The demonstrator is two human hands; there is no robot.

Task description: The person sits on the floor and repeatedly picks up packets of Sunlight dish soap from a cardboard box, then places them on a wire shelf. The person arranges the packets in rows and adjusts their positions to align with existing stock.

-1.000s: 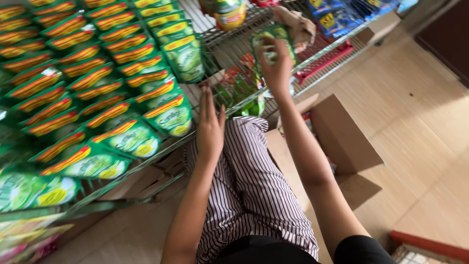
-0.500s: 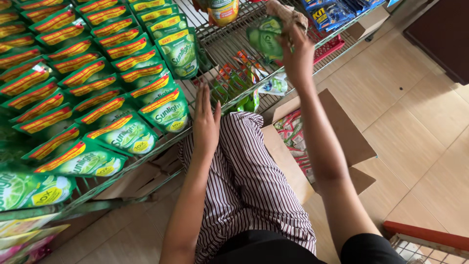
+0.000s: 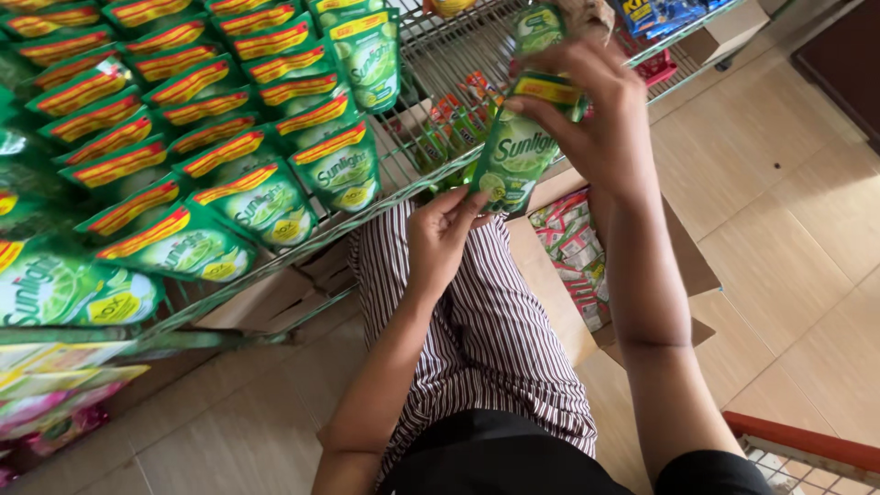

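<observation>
The person crouched in front of a wire shelf rack [image 3: 431, 64], with both hands on one green refill pouch [image 3: 518, 151] of dish soap. The right hand [image 3: 596, 110] was clenched around the pouch's upper part, fingers wrapped across its yellow and red top band. The left hand [image 3: 440, 240] pinched the pouch's bottom corner between fingertips and thumb. The pouch hung upright and slightly tilted, just in front of the shelf's front edge, above the person's striped trousers [image 3: 486, 339].

To the left, the shelf was packed with rows of matching green pouches [image 3: 229, 137], leaning back one over another. Beyond the held pouch, the wire surface was mostly bare, with another green pouch [image 3: 536, 26] at the back, partly hidden by the right hand.

Down by the right forearm stood an open cardboard box [image 3: 683, 266] on the tiled floor [image 3: 788, 202], holding small red and green sachets [image 3: 573, 252]. Blue packets [image 3: 665, 14] lay at the top edge of the view on a neighbouring shelf. Pink and yellow packets [image 3: 55, 385] showed on a lower shelf at the far left. A red-rimmed wire basket [image 3: 807, 454] sat at the lower right corner.
</observation>
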